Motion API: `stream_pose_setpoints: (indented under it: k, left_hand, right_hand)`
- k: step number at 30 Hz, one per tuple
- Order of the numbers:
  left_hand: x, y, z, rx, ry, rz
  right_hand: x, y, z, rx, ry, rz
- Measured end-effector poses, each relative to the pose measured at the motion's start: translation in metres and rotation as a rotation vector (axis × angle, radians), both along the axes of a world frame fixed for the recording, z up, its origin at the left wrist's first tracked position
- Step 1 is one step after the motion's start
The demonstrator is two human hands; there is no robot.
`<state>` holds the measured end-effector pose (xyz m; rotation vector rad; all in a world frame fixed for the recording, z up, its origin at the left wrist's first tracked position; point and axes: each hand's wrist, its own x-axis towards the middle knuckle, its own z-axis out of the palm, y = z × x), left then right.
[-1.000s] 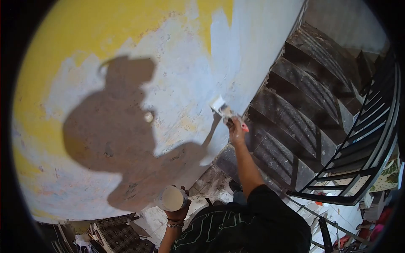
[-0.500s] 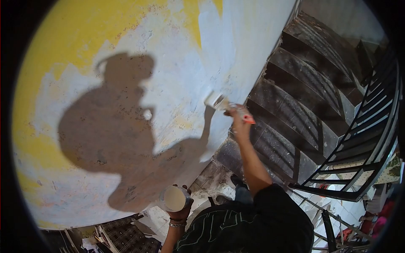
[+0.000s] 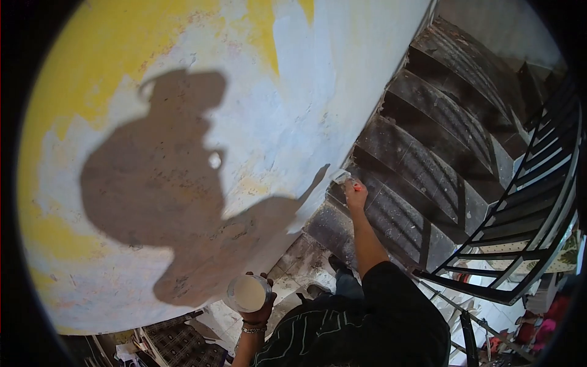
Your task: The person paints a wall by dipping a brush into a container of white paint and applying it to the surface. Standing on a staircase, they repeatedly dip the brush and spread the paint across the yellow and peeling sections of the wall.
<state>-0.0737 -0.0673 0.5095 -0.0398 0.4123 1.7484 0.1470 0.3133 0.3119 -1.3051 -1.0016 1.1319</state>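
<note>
In my right hand (image 3: 356,194) is a paintbrush (image 3: 341,177), gripped by its red-tipped handle. Its pale bristles lie at the low edge of the wall (image 3: 306,98), right where the wall meets the dark stairs. White paint covers much of that wall, with yellow patches at the upper left and bare, rough spots in between. My left hand (image 3: 264,312) is wrapped round a clear container (image 3: 247,293) of cream-white paint, held upright low in front of me. A bracelet sits on the left wrist.
Dark, paint-spattered stairs (image 3: 422,159) climb to the upper right. A black metal railing (image 3: 520,244) curves along their right side. Below my feet is a stained tiled floor (image 3: 299,257). A patterned dark cloth (image 3: 177,345) lies at the lower left, and my shadow falls across the wall.
My right hand has moved the brush down and to the right, from the wall's face to its edge by the stairs. The left hand with the paint container has shifted slightly left and down.
</note>
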Motion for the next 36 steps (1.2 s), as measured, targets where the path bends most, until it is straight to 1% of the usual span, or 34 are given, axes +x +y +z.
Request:
stream_pose_setpoints:
  k: [1, 3, 5, 7, 9, 10, 11, 13, 14, 16, 17, 19, 22, 23, 25, 26, 28, 30, 32, 34, 35, 36]
  left_hand:
    - [0.003, 0.005, 0.000, 0.014, -0.011, 0.004]
    - [0.010, 0.010, 0.000, 0.033, -0.036, 0.006]
    - [0.014, 0.018, 0.001, 0.028, -0.029, -0.017]
    - [0.015, 0.021, 0.002, 0.022, -0.014, -0.027]
    - [0.018, 0.024, -0.003, 0.023, -0.001, -0.027]
    - [0.019, 0.027, -0.003, 0.007, 0.058, -0.038]
    - [0.019, 0.030, -0.004, -0.006, 0.118, -0.047]
    - [0.023, 0.037, 0.000, 0.007, 0.123, -0.061]
    - [0.026, 0.043, 0.002, 0.036, 0.070, -0.065]
    - [0.028, 0.052, 0.005, 0.075, 0.006, -0.076]
    - [0.028, 0.054, 0.003, 0.086, -0.008, -0.084]
    - [0.030, 0.060, 0.004, 0.098, -0.040, -0.090]
    - [0.032, 0.061, 0.006, 0.090, -0.065, -0.076]
    - [0.031, 0.060, 0.002, 0.095, -0.055, -0.070]
    - [0.032, 0.059, -0.001, 0.097, -0.059, -0.061]
    - [0.033, 0.059, -0.002, 0.098, -0.069, -0.060]
    - [0.033, 0.060, -0.001, 0.100, -0.067, -0.063]
    - [0.034, 0.061, 0.000, 0.097, -0.047, -0.073]
    - [0.033, 0.063, -0.002, 0.078, -0.029, -0.078]
    - [0.033, 0.062, -0.007, 0.021, 0.165, -0.093]
    - [0.031, 0.064, -0.009, -0.024, 0.349, -0.112]
    - [0.032, 0.068, -0.012, 0.010, 0.225, -0.113]
  right_hand:
    - [0.003, 0.004, 0.016, 0.009, -0.173, -0.026]
    - [-0.012, 0.025, 0.068, 0.175, -0.206, -0.008]
    - [-0.024, 0.053, 0.118, 0.303, -0.215, 0.063]
    - [-0.024, 0.053, 0.190, 0.310, 0.091, 0.092]
    - [-0.006, 0.034, 0.264, 0.397, 0.321, 0.075]
    - [-0.001, 0.030, 0.280, 0.441, 0.437, 0.067]
    - [0.003, 0.032, 0.280, 0.482, 0.544, 0.068]
    - [0.014, 0.037, 0.278, 0.563, 0.761, 0.067]
    - [0.011, 0.044, 0.266, 0.513, 0.728, 0.078]
    - [-0.009, 0.063, 0.207, 0.408, 0.663, 0.098]
    - [-0.017, 0.065, 0.174, 0.349, 0.729, 0.100]
    - [-0.018, 0.051, 0.117, 0.223, 0.731, 0.066]
    - [0.009, 0.026, 0.036, 0.074, 0.562, 0.026]
    - [0.016, 0.022, 0.026, -0.007, 0.425, 0.024]
    - [0.025, 0.016, 0.024, -0.169, 0.149, 0.020]
    - [0.025, 0.024, 0.024, -0.098, 0.069, 0.039]
    - [0.022, 0.045, 0.071, 0.039, -0.088, 0.069]
    - [0.015, 0.068, 0.142, 0.281, -0.094, 0.088]
    - [0.012, 0.084, 0.198, 0.433, 0.001, 0.103]
    - [0.023, 0.070, 0.269, 0.581, 0.159, 0.046]
    - [0.029, 0.058, 0.295, 0.545, 0.325, 0.060]
    - [0.035, 0.048, 0.309, 0.504, 0.490, 0.073]
